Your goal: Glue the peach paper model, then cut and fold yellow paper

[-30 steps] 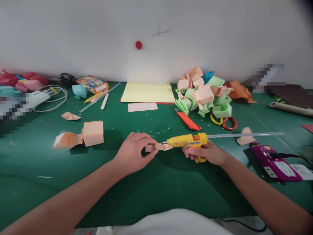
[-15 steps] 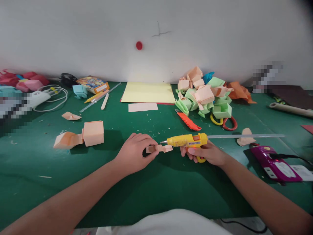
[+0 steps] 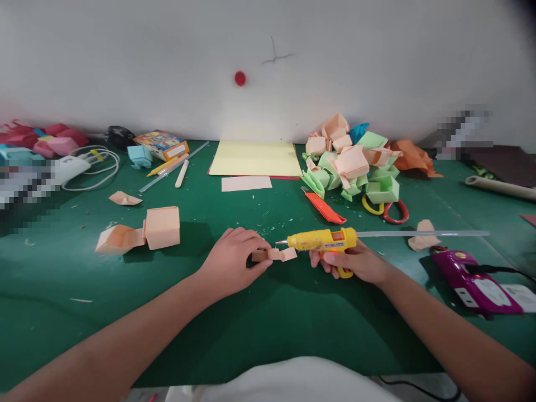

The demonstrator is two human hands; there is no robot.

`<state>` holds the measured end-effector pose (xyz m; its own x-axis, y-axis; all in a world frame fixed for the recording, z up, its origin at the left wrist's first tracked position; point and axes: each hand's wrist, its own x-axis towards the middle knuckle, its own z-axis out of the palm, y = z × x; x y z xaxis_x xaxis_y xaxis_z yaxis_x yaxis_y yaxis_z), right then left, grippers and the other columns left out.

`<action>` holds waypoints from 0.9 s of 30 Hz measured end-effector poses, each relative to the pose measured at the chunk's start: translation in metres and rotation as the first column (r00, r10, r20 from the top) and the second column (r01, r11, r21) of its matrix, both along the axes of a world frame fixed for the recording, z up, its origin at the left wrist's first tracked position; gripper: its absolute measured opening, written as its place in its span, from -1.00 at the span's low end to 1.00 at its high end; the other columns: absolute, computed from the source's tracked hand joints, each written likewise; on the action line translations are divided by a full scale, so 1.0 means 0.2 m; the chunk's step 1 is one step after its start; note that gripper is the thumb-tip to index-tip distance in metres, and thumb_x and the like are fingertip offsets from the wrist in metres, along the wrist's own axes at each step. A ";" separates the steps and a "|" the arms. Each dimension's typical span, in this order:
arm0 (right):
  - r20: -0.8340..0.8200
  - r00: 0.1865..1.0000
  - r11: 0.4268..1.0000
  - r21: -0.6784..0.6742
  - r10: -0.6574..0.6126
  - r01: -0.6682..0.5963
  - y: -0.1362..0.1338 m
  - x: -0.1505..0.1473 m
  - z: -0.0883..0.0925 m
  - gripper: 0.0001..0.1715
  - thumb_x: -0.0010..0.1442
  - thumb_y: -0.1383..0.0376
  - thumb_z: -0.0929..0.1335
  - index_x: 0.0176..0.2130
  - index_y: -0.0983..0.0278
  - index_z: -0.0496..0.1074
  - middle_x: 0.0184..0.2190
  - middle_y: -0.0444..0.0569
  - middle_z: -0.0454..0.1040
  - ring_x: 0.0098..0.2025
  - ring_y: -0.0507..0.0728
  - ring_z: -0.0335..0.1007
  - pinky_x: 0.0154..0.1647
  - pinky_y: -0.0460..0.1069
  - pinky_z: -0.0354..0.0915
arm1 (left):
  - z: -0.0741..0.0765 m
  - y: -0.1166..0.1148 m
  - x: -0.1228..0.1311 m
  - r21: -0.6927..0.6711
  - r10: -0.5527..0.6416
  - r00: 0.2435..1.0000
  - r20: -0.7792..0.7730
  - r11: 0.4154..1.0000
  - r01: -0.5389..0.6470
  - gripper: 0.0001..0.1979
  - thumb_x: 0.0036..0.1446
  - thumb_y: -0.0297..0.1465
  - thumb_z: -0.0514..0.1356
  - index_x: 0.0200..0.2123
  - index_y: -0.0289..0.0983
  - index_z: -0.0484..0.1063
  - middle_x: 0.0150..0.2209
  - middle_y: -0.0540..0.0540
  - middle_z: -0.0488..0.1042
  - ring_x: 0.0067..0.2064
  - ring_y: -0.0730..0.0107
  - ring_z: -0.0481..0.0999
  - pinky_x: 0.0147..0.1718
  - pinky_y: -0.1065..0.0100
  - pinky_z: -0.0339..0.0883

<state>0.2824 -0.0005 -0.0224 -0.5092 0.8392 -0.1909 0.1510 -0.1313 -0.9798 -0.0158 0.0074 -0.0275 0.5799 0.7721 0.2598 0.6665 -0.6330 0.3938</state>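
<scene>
My left hand (image 3: 232,262) pinches a small folded peach paper piece (image 3: 276,254) against the green table (image 3: 268,318). My right hand (image 3: 355,261) grips a yellow hot glue gun (image 3: 324,240) whose metal tip points left, just above the paper piece. A long clear glue stick (image 3: 422,233) juts out of the gun's back toward the right.
A peach paper box with an attached flap (image 3: 144,230) lies to the left. A heap of peach and green folded papers (image 3: 355,162), an orange cutter (image 3: 324,206), scissors (image 3: 387,209), yellow paper sheets (image 3: 255,158) and a purple device (image 3: 469,276) lie around.
The glue gun's tip has lifted slightly off the paper piece and sits a little above it; both hands otherwise stay in place.
</scene>
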 end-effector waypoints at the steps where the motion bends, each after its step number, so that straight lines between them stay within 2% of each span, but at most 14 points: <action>1: 0.005 1.000 1.000 -0.002 -0.002 0.002 0.00 0.00 0.00 -0.48 0.10 -0.13 0.49 -0.29 0.27 0.54 -0.32 -0.01 0.52 -0.46 0.00 0.34 -0.53 -0.15 0.37 | 0.00 0.00 0.00 0.001 0.002 1.000 0.003 1.000 -0.002 -0.84 0.25 -0.27 0.24 -0.15 -0.18 0.54 -0.14 -0.09 0.60 -0.15 0.19 0.50 -0.15 0.12 0.28; 7: 0.022 0.999 0.999 0.008 0.037 -0.037 0.01 0.00 0.00 -0.47 0.11 -0.14 0.48 -0.28 0.28 0.56 -0.33 -0.01 0.52 -0.44 0.01 0.34 -0.52 -0.14 0.35 | 0.01 0.00 0.00 0.001 0.008 1.000 0.009 1.000 -0.008 -0.82 0.25 -0.28 0.23 -0.12 -0.18 0.54 -0.13 -0.10 0.61 -0.15 0.19 0.52 -0.17 0.14 0.28; 18: 0.096 0.993 0.996 -0.058 0.070 -0.065 0.01 0.04 -0.01 -0.49 0.09 -0.10 0.51 -0.29 0.30 0.57 -0.36 -0.02 0.55 -0.44 0.01 0.38 -0.48 -0.12 0.38 | 0.01 0.00 0.01 0.004 0.010 0.997 0.074 1.000 -0.011 -0.86 0.29 -0.29 0.21 -0.17 -0.17 0.55 -0.16 -0.06 0.61 -0.17 0.25 0.52 -0.16 0.16 0.26; 22: 0.081 0.995 0.996 -0.065 0.059 -0.054 0.02 0.04 0.01 -0.50 0.07 -0.09 0.52 -0.34 0.31 0.55 -0.41 -0.05 0.53 -0.50 -0.02 0.36 -0.51 -0.12 0.39 | 0.01 0.00 0.01 0.006 0.026 0.996 0.090 1.000 -0.027 -0.83 0.32 -0.26 0.19 -0.17 -0.18 0.55 -0.17 -0.08 0.62 -0.15 0.24 0.54 -0.16 0.16 0.28; 27: 0.024 0.999 0.998 -0.064 0.031 -0.029 0.03 0.03 0.01 -0.48 0.05 -0.11 0.52 -0.35 0.30 0.54 -0.40 -0.03 0.53 -0.47 0.01 0.37 -0.52 -0.11 0.40 | 0.01 0.00 0.01 0.012 0.053 0.989 0.136 0.998 -0.055 -0.83 0.31 -0.26 0.19 -0.19 -0.18 0.55 -0.19 -0.09 0.62 -0.16 0.25 0.56 -0.15 0.17 0.31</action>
<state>0.2879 0.0050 -0.0212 -0.5285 0.8093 -0.2564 0.1800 -0.1883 -0.9655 -0.0143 0.0076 -0.0251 0.4962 0.7967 0.3452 0.6412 -0.6043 0.4730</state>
